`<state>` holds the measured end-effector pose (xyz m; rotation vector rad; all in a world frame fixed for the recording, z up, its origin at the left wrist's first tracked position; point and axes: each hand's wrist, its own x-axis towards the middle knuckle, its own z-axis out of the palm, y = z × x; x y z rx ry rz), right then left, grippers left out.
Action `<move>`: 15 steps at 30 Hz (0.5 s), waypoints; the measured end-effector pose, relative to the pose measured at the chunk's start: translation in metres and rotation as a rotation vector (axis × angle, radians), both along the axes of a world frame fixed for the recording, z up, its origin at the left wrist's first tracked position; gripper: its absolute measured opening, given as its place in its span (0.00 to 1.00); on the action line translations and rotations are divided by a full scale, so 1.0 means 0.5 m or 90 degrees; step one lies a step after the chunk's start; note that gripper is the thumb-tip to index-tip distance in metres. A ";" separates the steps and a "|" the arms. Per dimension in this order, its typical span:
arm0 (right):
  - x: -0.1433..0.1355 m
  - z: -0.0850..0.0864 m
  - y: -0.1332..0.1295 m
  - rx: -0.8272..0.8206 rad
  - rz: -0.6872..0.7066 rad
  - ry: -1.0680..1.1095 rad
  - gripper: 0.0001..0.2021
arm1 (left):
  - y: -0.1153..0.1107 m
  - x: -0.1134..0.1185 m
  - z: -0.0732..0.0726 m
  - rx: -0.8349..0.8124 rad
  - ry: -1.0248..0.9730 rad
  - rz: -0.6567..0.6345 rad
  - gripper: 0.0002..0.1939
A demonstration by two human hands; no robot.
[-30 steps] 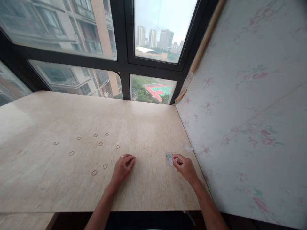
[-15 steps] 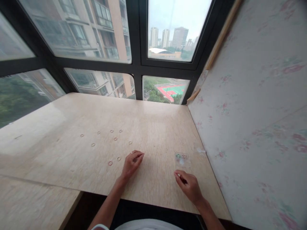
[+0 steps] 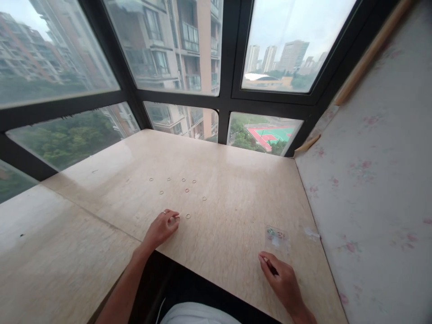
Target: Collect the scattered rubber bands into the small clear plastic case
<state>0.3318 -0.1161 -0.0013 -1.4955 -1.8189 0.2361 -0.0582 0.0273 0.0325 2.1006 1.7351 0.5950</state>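
Note:
My left hand (image 3: 162,228) is low over the table at the left, thumb and index finger slightly apart around a thin ring that they partly cover. Just right of its fingertips lies a pale ring (image 3: 188,216). Farther back, several thin rings lie scattered, among them a reddish one (image 3: 186,190) and a pale one (image 3: 204,198). My right hand (image 3: 281,276) is closed in a pinch at the right; anything between its fingertips is too small to make out. Just beyond it sits a clear plastic box (image 3: 277,240) with green and reddish rings inside.
The light marbled table (image 3: 229,180) runs back to dark-framed windows. A flowered wall (image 3: 371,202) bounds it on the right, with a clear plastic scrap (image 3: 312,233) near its foot. The table's front edge is close to my body.
The camera view has turned left. My left hand has moved left to the ring nearest the front, and its fingertips have parted. My right hand remains pinched near the box.

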 end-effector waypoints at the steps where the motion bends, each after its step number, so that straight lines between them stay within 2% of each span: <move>1: 0.000 -0.001 0.000 0.001 -0.001 -0.001 0.13 | 0.000 -0.006 0.000 -0.006 0.019 0.004 0.13; 4: 0.000 -0.004 -0.001 0.008 -0.004 -0.010 0.13 | 0.001 -0.010 0.008 -0.029 0.064 0.011 0.13; 10: -0.001 -0.005 -0.004 0.021 0.007 -0.032 0.13 | 0.017 0.014 0.038 -0.094 0.155 0.013 0.12; 15: -0.002 -0.003 -0.005 0.007 0.005 -0.032 0.14 | 0.024 0.019 0.056 -0.119 0.169 -0.016 0.11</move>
